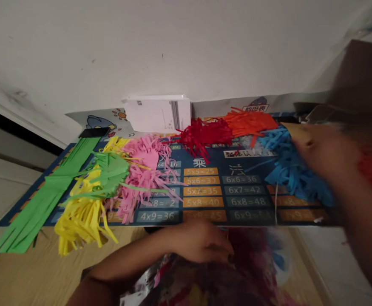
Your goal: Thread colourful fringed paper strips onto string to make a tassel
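leaning in over the right side of the multiplication mat (pixel 205 199), the person's right hand (pixel 322 153) is a smear of motion, so i cannot tell how far its fingers are spread or whether they have hold of anything. it sits against the right edge of the blue paper strips (pixel 288 170), which lie on the mat just to its left and beneath it. the left hand (pixel 201 242) lies palm down at the mat's near edge, fingers loosely curled, its fingertips on a clear plastic bag (pixel 252 263) full of coloured bits. whether it pinches the bag or only rests there is not clear. the blue pile is well apart from this hand, up and to the right. further along the mat are red strips (pixel 205 134) and orange strips (pixel 249 121) by the wall, then pink strips (pixel 144 170), yellow strips (pixel 80 216) and long green strips (pixel 45 199) to the left. a white box (pixel 158 112) stands against the wall.
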The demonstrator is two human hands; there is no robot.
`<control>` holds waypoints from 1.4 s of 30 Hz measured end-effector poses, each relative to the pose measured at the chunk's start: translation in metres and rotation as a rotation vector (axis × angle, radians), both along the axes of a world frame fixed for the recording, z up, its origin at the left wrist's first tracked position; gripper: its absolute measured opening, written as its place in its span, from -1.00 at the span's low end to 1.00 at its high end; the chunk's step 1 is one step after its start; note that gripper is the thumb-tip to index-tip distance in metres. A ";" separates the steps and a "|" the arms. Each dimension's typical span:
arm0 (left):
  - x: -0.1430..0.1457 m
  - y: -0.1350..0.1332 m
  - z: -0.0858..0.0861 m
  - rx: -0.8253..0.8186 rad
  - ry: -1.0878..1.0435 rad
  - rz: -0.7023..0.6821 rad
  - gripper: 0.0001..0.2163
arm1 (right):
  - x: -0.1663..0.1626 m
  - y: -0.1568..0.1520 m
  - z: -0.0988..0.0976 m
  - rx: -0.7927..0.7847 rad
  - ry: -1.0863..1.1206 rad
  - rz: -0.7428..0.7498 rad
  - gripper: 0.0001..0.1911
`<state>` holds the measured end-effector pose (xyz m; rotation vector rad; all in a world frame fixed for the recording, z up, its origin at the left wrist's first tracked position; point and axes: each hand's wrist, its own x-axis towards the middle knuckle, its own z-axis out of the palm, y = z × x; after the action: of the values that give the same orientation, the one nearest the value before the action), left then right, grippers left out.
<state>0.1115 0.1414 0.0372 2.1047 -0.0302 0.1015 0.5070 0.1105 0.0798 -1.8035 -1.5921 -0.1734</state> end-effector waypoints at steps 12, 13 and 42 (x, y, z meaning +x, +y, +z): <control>0.140 0.221 -0.015 0.890 0.255 0.594 -0.73 | -0.099 0.155 -0.079 -0.310 -0.397 0.074 -0.70; 0.139 0.228 -0.018 0.919 0.267 0.589 -0.73 | -0.094 0.157 -0.079 -0.316 -0.409 0.046 -0.71; 0.156 0.261 -0.032 0.827 0.136 0.673 -0.79 | -0.072 0.149 -0.079 -0.296 -0.342 -0.082 -0.69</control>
<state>0.2677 0.4020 0.0050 2.8501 0.8515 0.4007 0.4355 0.2594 0.0012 -2.1580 -1.8588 -0.3123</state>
